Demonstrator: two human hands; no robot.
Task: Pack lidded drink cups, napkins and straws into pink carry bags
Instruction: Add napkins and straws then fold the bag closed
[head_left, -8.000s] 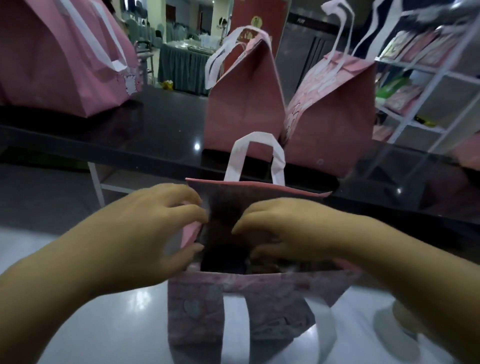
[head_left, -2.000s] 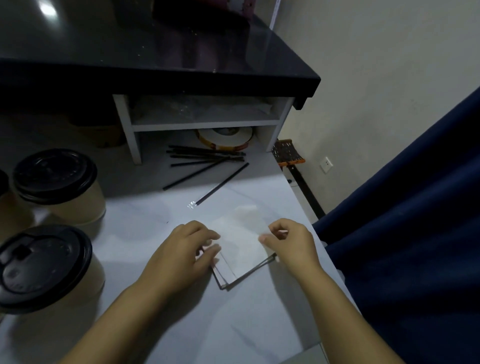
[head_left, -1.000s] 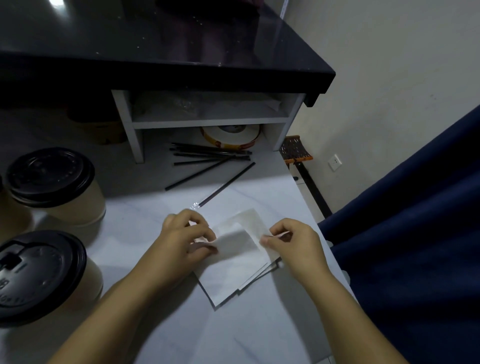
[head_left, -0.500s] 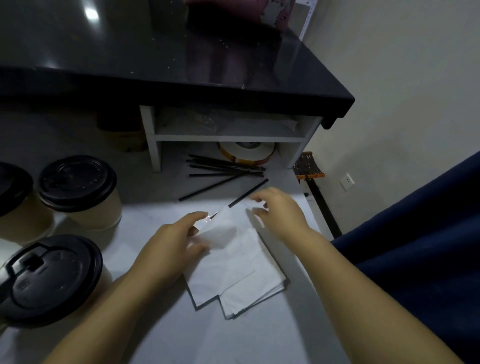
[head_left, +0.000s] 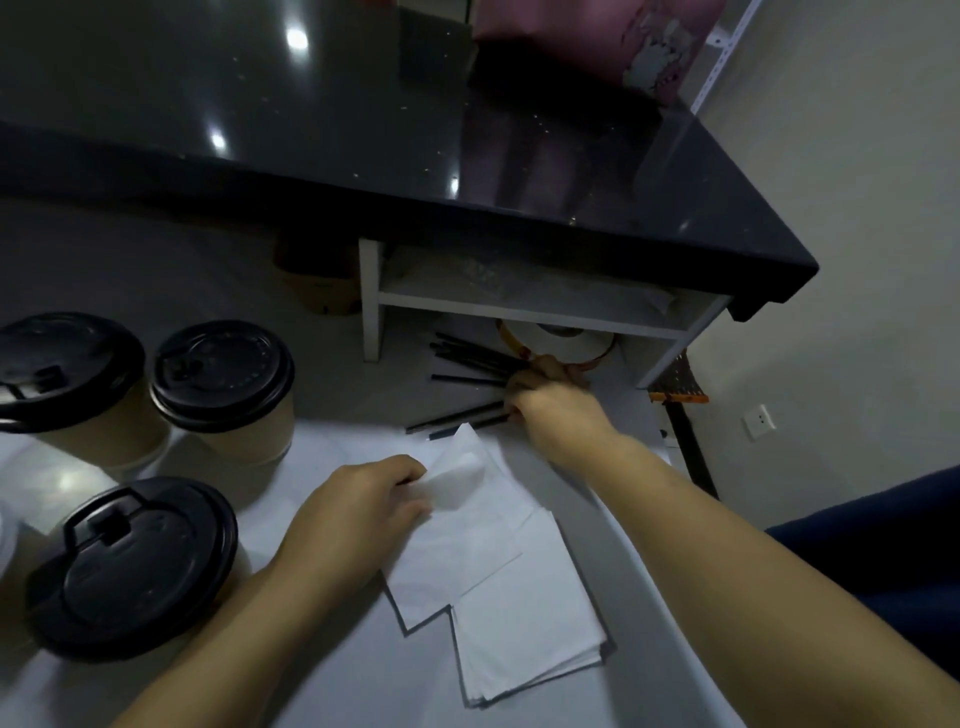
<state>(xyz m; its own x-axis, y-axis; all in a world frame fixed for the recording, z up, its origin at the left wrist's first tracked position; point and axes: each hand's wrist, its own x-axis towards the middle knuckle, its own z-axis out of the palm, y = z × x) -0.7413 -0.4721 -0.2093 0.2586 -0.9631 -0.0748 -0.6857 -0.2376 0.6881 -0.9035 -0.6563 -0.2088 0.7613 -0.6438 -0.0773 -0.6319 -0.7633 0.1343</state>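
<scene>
Pinching the top napkin (head_left: 460, 480) between thumb and fingers, the left hand (head_left: 358, 514) lifts its corner off the napkins (head_left: 524, 618) fanned on the white worktop (head_left: 322, 675). Judged: peeled up so that only one sheet comes away.

Three lidded cups (head_left: 130, 566) stand upright to the left of the hands, apart from the paper, presumably staged for bagging.

Right hand (head_left: 553, 402) is stretched further out, fingers curled over the near ends of the black straws (head_left: 472, 356), which lie loose under the shelf (head_left: 519, 306). Cannot tell whether a straw is actually gripped. Tape roll (head_left: 566, 340) sits just behind them.

Farthest: pink bag (head_left: 582, 36) up on the black worktop (head_left: 363, 130), well apart from napkin and straws. Judged: one hand per item, so both can go to the bag together.
</scene>
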